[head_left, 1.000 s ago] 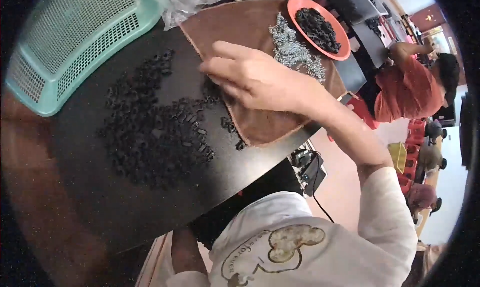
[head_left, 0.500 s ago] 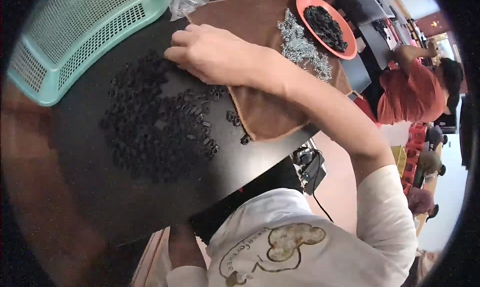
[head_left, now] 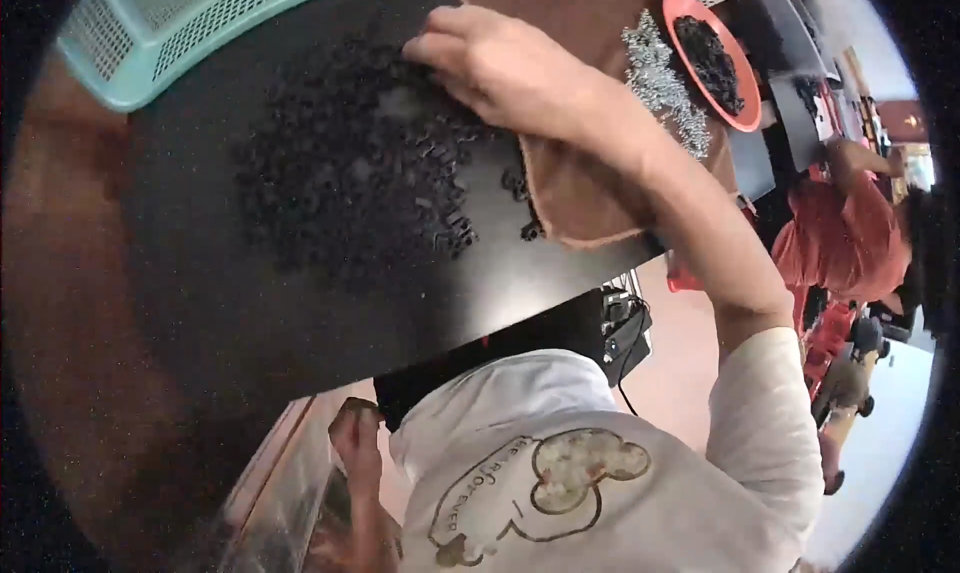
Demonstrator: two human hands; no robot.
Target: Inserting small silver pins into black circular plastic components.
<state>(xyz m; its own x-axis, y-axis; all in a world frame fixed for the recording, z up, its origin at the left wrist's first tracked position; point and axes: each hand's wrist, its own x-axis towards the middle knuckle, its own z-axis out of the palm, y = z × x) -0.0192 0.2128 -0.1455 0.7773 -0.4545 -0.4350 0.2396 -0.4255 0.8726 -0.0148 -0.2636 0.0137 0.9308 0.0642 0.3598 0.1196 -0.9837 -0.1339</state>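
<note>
Black pieces (head_left: 340, 173) lie in a broad, loose heap just to the left of my fingertips and nearer my body, spread thin enough, I judge, that single ones can be got at without digging. My right hand (head_left: 495, 63) hangs palm-down above the heap's far edge, its fingers (head_left: 428, 49) curled inward and drawn close together, a shape that suits such small parts; the knuckles hide the tips, so I cannot tell whether a piece is pinched there. Under the wrist and away to the right of those fingers runs a brown cloth (head_left: 590, 188), where silvery bits (head_left: 665, 88) sit in a strip, probably because the nap stops them rolling. Farther right from my fingers, an orange plate (head_left: 752, 115) holds a dark mound (head_left: 712, 68), its raised rim penning it in. Left of the fingertips, beyond the heap, a green basket (head_left: 150, 78) stands aside, leaving the reach open. My left hand (head_left: 356, 428) is well below the right fingers, past the edge of the dark table (head_left: 290, 343), loosely bent; its grip is unreadable.
</note>
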